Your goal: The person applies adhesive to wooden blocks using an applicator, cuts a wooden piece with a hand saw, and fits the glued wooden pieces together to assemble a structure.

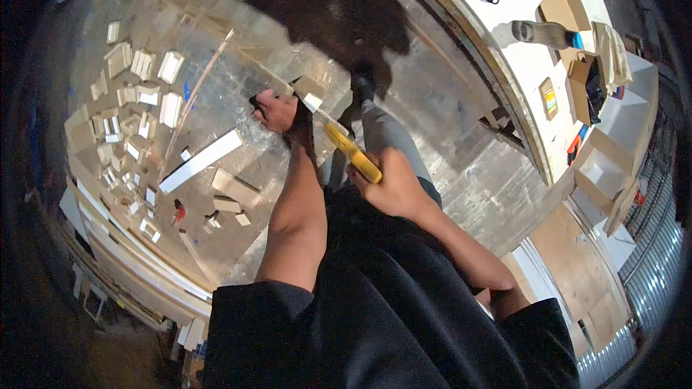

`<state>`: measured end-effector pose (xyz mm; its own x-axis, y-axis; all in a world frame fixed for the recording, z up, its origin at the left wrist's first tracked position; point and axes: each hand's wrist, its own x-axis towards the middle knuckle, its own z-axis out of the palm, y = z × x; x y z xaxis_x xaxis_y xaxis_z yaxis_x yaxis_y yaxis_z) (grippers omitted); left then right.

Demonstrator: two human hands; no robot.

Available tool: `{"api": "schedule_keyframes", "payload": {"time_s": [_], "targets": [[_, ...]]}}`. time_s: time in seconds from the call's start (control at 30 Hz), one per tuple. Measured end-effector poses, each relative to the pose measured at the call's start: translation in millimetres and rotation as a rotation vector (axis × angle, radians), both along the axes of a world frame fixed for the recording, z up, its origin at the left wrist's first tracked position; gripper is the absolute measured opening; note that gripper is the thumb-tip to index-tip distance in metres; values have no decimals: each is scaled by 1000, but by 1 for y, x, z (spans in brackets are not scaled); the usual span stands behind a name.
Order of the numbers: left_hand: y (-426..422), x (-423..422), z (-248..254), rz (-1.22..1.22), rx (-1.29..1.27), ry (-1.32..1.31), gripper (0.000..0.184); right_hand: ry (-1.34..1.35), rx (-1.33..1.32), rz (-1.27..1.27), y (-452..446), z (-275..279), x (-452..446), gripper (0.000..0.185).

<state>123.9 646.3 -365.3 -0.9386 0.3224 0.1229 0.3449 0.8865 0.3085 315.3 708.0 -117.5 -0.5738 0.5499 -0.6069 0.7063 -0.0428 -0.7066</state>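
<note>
My right hand [395,184] is wrapped round the yellow handle of a tool [344,145]. A thin, pale part runs from the handle up and left to a small block with a white face [311,98]. Just left of that block is my left hand [277,112], its fingers curled, with something dark at the fingertips that I cannot make out. Below and left of it lies a long white strip [202,161], with a flat brown board piece [236,186] nearby.
Many small cut blocks [143,65] are spread at the left. A white table [530,65] at the right bears a bottle [544,33] and cardboard. Open boxes [604,166] stand beyond it. Long boards [144,266] lie at the lower left.
</note>
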Motion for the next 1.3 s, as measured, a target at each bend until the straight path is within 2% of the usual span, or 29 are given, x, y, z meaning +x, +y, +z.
{"api": "schedule_keyframes", "payload": {"time_s": [0.1, 0.13, 0.23, 0.27, 0.37, 0.4, 0.5, 0.53, 0.63, 0.67, 0.77, 0.8, 0.9, 0.93, 1.03, 1.1, 1.17, 1.2, 1.23, 1.3], "targets": [[3, -1, -2, 11, 10, 55, 23, 26, -68, 3, -14, 17, 11, 26], [3, -2, -5, 20, -21, 92, 24, 23, -7, 19, -15, 16, 11, 21], [2, -3, -8, 33, -11, 51, 23, -30, 88, 78, -22, -21, 4, 20], [-2, -2, -8, 32, -15, 50, 23, -30, 30, 73, -23, -23, 1, 21], [-2, -3, -21, 56, 6, 47, 22, -10, -34, 9, -12, 15, 11, 21], [-4, -5, -17, -9, 10, 57, 23, 26, -27, -4, -14, 17, 16, 24], [0, -3, -8, 15, -15, 40, 24, -90, 94, 65, -20, -18, -4, 27], [-1, -2, -11, 14, -49, 42, 25, -25, 101, 27, -20, -31, -13, 30], [-2, -3, -4, -26, 48, 9, 25, -48, 82, 64, -14, -5, -6, 31], [2, 0, -1, 36, 28, 13, 25, 59, 24, -12, -12, 9, 2, 31], [3, -2, -3, 46, -37, 5, 25, -44, 73, 39, -22, -13, 1, 29], [1, -3, -8, -1, 28, 83, 24, -52, 174, 13, -21, -25, -11, 26], [-2, -4, -16, 45, -12, 80, 22, -75, 48, 74, -19, -23, -7, 30], [-1, -3, -13, 22, 31, 81, 22, -14, 47, 40, -19, -6, 1, 32], [0, -4, -11, 1, -10, 126, 23, -54, -79, -26, -11, -6, 1, 34], [0, -2, -9, 4, 7, 101, 23, -70, -35, -12, -10, -15, -10, 35], [-2, -2, -9, -4, 25, 66, 22, -62, 77, 26, -24, -34, -3, 31], [-1, -2, -10, 38, -3, 23, 21, 47, 131, 39, -34, -34, 10, 20], [7, -5, -12, 41, 5, 27, 21, 17, -3, 31, -20, 4, 7, 18], [2, -1, -8, 34, -19, 54, 24, 27, -22, -10, -21, -9, 11, 18]]}}
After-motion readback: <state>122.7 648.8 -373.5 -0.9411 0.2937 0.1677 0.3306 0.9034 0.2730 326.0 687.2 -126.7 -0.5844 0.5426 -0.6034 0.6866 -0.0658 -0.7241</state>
